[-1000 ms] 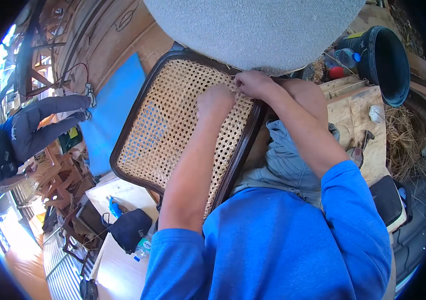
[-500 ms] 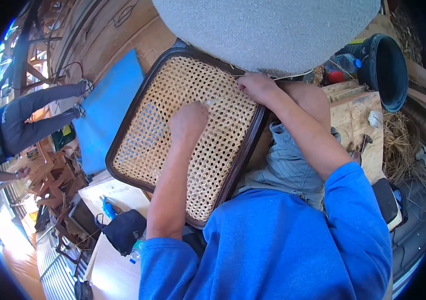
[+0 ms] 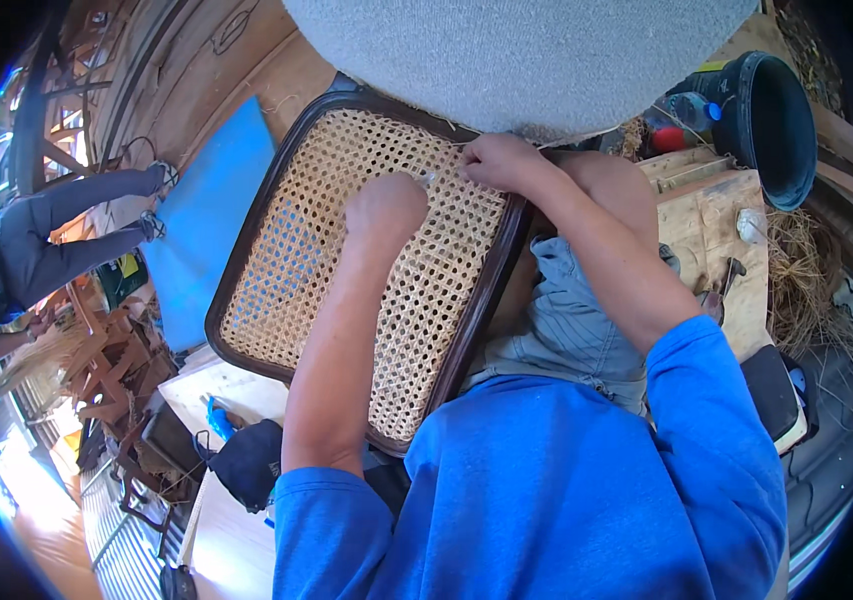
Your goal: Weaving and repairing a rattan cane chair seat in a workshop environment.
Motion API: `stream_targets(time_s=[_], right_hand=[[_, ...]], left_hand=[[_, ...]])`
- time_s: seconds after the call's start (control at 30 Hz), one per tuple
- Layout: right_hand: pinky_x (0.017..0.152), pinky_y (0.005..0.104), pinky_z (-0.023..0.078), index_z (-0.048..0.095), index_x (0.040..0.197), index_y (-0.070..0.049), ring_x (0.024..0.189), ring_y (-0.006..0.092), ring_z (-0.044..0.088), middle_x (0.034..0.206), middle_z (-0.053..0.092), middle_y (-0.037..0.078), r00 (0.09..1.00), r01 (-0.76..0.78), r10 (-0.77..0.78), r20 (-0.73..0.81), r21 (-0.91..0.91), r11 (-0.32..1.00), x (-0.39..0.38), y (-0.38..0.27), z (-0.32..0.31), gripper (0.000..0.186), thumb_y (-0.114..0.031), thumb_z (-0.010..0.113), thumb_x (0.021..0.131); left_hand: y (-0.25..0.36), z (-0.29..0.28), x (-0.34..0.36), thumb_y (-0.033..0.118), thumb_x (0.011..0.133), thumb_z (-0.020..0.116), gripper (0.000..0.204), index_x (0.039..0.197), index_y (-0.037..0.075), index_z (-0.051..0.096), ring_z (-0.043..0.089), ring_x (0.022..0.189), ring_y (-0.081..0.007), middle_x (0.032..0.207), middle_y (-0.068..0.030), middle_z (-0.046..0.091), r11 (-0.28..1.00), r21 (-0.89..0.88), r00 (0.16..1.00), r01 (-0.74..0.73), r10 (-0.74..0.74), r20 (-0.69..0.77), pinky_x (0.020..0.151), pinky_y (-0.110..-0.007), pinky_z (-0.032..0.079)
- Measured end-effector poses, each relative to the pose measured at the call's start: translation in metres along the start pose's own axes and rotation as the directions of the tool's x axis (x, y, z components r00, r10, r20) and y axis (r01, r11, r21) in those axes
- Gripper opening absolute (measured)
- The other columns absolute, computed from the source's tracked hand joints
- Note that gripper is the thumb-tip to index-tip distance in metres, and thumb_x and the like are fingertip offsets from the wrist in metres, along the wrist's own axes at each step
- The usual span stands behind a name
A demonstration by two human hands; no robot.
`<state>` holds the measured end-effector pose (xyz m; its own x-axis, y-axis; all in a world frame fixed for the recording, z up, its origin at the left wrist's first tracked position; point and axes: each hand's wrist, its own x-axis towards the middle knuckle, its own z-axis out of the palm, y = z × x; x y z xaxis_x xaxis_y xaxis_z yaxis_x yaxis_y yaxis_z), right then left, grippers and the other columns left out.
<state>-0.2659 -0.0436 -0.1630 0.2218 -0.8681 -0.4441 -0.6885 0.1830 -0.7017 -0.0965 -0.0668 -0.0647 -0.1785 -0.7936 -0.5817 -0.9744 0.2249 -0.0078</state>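
Hands: two, both the wearer's own, bare, both at one cane panel (image 3: 426, 285). Panel count: one, woven, in one dark frame (image 3: 487, 310) with rounded corners; it lies slanted in front of the wearer's blue shirt (image 3: 566, 490), its upper right corner beside the one bare knee (image 3: 611, 190).

Left hand (image 3: 386, 212): over the middle of the weave, knuckles up, fingers curled into a fist. One small pale bit shows at the fingertip side; cannot tell whether it is gripped. Right hand (image 3: 501, 163): at the upper right corner of the weave, fingertips drawn together and downward; cannot tell what, if anything, is between them.

Above the panel: one rounded expanse of grey fabric (image 3: 526, 60), covering part of the view.

Right side: one dark bucket (image 3: 784, 130), tipped, mouth visible; beside it one clear bottle (image 3: 686, 108), blue cap, and one red item (image 3: 668, 140). One wooden board (image 3: 726, 215), bearing one whitish lump (image 3: 749, 225) and one tool (image 3: 731, 272), kind unclear. One heap of straw-like strands (image 3: 801, 270), strands uncountable.

Left side: one blue sheet (image 3: 211, 230); one black cloth item (image 3: 246, 468); one co-worker, two grey trouser legs (image 3: 76, 230) and two shoes (image 3: 164, 175) counted.
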Motion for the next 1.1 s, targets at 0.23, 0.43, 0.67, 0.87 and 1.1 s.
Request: stream_targets(time_s=[0.23,0.43,0.67,0.87,1.1], right_hand=[[0.069,0.0381,0.050,0.068,0.085,-0.011,0.072,0.0281,0.065,0.078,0.066,0.013,0.996,-0.079,0.081,-0.032,0.059,0.995,-0.005,0.001,-0.005,0.020,-0.025,0.061,0.073],[0.069,0.0411,0.050,0.067,0.076,-0.007,0.074,0.0336,0.063,0.080,0.066,0.017,0.997,-0.035,0.029,-0.071,-0.084,0.996,0.008,0.008,0.000,0.019,-0.022,0.060,0.067],[0.080,0.0416,0.050,0.070,0.087,-0.006,0.088,0.0355,0.063,0.093,0.065,0.020,0.997,0.037,-0.024,0.073,-0.186,0.982,0.011,0.000,-0.012,0.024,-0.018,0.057,0.071],[0.078,0.0428,0.050,0.068,0.089,-0.007,0.089,0.0345,0.063,0.093,0.065,0.019,0.995,0.068,-0.047,0.087,-0.259,0.963,0.017,-0.003,-0.001,0.020,-0.016,0.058,0.074],[0.073,0.0433,0.047,0.062,0.082,-0.006,0.082,0.0347,0.059,0.083,0.060,0.015,0.956,0.212,-0.238,-0.173,-0.156,0.965,-0.005,0.005,0.015,0.016,-0.019,0.064,0.074]], left_hand=[[0.027,0.007,0.020,0.028,0.084,0.052,0.032,0.098,0.004,0.067,0.063,0.097,-0.0352,0.101,-0.0190,0.066,0.984,0.141,0.973,-0.106,0.073,0.220,0.085,-0.045,0.048],[0.025,0.039,0.015,0.015,0.081,0.052,0.020,0.083,0.008,0.070,0.069,0.077,-0.0272,0.083,-0.0139,0.069,0.944,0.233,0.967,-0.235,0.251,-0.041,0.065,-0.036,0.054],[0.036,0.044,-0.004,0.013,0.082,0.053,0.016,0.082,0.004,0.067,0.068,0.074,-0.0280,0.079,-0.0147,0.068,0.977,0.158,0.984,-0.146,0.160,-0.083,0.065,-0.041,0.053],[0.050,0.037,-0.006,0.014,0.083,0.054,0.017,0.084,0.004,0.068,0.068,0.080,-0.0290,0.084,-0.0153,0.069,0.996,0.089,1.000,0.007,-0.007,0.003,0.069,-0.040,0.053],[0.016,0.020,-0.002,0.022,0.084,0.052,0.026,0.087,0.003,0.069,0.067,0.084,-0.0309,0.090,-0.0176,0.068,0.996,0.052,0.997,-0.073,0.072,0.036,0.073,-0.042,0.052]])
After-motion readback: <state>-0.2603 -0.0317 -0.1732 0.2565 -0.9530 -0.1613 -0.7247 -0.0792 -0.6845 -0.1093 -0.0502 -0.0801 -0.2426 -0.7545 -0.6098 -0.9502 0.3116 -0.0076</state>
